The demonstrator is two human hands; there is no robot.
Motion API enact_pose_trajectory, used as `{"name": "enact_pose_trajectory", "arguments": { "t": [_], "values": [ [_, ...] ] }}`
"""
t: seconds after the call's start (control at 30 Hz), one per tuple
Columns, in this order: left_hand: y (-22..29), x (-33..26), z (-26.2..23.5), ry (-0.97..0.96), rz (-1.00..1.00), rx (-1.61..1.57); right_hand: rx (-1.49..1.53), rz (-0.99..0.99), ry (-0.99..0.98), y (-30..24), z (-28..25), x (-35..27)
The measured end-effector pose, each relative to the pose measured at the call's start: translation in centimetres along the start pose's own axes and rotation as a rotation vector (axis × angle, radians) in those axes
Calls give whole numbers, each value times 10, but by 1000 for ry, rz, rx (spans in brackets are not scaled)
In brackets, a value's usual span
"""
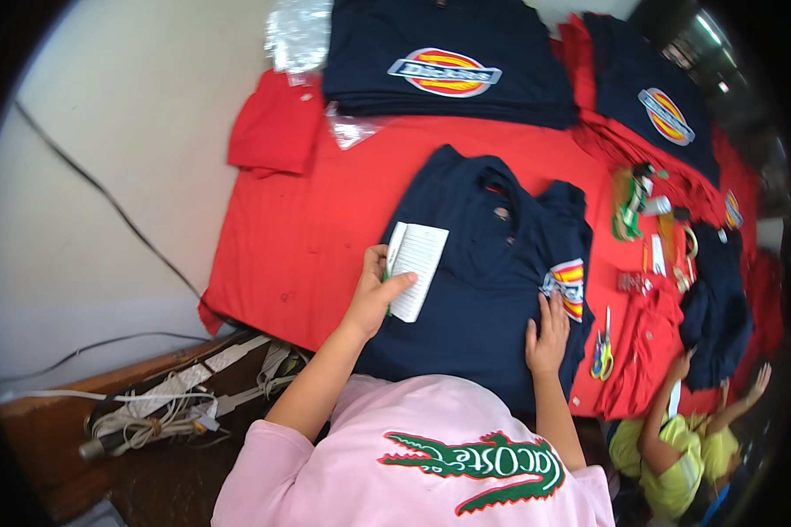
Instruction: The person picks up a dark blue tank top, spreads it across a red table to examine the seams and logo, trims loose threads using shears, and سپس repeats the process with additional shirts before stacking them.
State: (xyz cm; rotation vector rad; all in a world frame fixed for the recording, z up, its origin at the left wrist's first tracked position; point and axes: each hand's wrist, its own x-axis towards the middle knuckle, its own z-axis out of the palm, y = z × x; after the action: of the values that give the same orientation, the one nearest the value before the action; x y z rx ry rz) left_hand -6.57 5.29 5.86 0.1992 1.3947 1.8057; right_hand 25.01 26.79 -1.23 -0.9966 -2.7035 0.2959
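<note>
Spread in front of me on the red-covered table (325, 211) lies a navy blue shirt (466, 307), its neck opening at the far side. My left hand (380, 290) grips a small white notepad (424, 259) with ruled lines, thumb on top, above the shirt's left part. A thin strip of green shows beside the pad. On the shirt's right side, my right hand (547, 336) rests flat with its fingers stretched out. Its fingertips touch the edge of a red, yellow and white printed emblem (566, 285). Nothing shows in that hand.
Folded navy shirts (448, 79) are stacked at the back, with clear plastic bags (297, 39) beside them. Yellow-handled scissors (602, 356) lie right of my hand, near red cloth (650, 338) and small tools. A person in yellow (672, 457) is at the lower right; cables (163, 408) lie lower left.
</note>
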Motion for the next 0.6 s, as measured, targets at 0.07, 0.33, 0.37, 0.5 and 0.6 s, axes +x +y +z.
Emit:
{"name": "enact_pose_trajectory", "arguments": {
  "t": [0.07,0.33,0.37,0.5,0.6],
  "values": [
    [-16,6,23,-104,-18,206,7,-3,3,3,0,0],
    [-51,12,50,55,734,1247,40,20,42,5,-3,-3],
    [-54,7,48,-97,789,1321,37,16,50,5,-1,-2],
    [-85,0,29,-439,656,1548,49,25,61,6,0,-3],
    [-98,5,22,-434,622,1646,81,38,54,3,-3,0]
  ]
}}
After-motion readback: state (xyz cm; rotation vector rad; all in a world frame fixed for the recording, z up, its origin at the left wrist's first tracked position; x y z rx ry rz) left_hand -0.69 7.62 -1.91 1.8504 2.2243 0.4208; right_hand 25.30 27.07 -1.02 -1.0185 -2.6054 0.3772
